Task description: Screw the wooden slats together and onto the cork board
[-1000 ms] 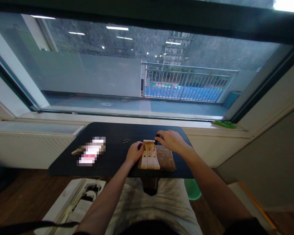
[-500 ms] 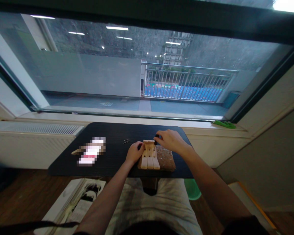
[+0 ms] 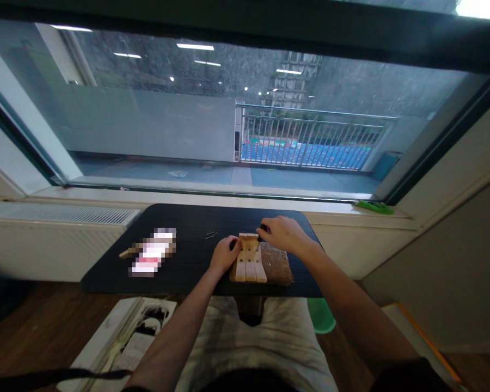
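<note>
A pale wooden piece (image 3: 250, 267) of slats side by side, with several dark holes and a raised far end, rests on a brown block with a rough surface (image 3: 276, 265). My left hand (image 3: 224, 255) is closed at its left edge, fingers against the far part of the wood. In my closed right hand (image 3: 285, 234) is a black-handled screwdriver (image 3: 263, 228), its thin shaft pointing down at the right side of the wooden piece. Whether the tip sits in a hole is too small to tell. Several small screws (image 3: 210, 235) lie left of the wood.
The black table (image 3: 179, 272) stands against the windowsill. On its left lies a pixelated item (image 3: 153, 253) with a wooden stick end. An open white box (image 3: 106, 337) is on the floor at left, and a green bin (image 3: 322, 317) is below the table's right side.
</note>
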The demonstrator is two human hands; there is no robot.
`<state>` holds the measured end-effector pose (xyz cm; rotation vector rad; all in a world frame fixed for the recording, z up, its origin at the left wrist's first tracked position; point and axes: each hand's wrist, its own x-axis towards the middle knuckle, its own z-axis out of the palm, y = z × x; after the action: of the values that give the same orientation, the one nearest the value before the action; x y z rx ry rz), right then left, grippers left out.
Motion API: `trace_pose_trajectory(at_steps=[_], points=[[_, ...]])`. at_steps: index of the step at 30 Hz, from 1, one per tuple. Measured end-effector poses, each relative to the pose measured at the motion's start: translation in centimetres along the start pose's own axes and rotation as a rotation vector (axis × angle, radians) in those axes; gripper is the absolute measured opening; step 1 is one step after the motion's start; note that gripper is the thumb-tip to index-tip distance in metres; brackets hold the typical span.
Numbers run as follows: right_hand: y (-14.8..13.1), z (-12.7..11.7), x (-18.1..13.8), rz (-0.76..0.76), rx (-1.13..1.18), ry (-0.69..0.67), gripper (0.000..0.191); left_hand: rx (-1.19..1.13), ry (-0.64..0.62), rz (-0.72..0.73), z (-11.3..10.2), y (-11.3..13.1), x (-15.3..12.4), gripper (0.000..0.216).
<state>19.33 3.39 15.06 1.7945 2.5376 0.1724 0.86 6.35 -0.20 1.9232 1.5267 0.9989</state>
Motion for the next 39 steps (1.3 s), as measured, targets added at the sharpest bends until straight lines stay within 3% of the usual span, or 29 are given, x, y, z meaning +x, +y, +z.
trace_pose_trajectory(at_steps=[13, 39], points=[[-0.35, 0.02, 0.3, 0.011, -0.007, -0.055, 0.042, -0.005, -0.005, -0.009, -0.05, 0.05, -0.1, 0.024], [-0.11, 0.04, 0.8, 0.006, 0.022, -0.033, 0.047, 0.014, -0.005, -0.001, -0.01, -0.02, -0.02, 0.026]])
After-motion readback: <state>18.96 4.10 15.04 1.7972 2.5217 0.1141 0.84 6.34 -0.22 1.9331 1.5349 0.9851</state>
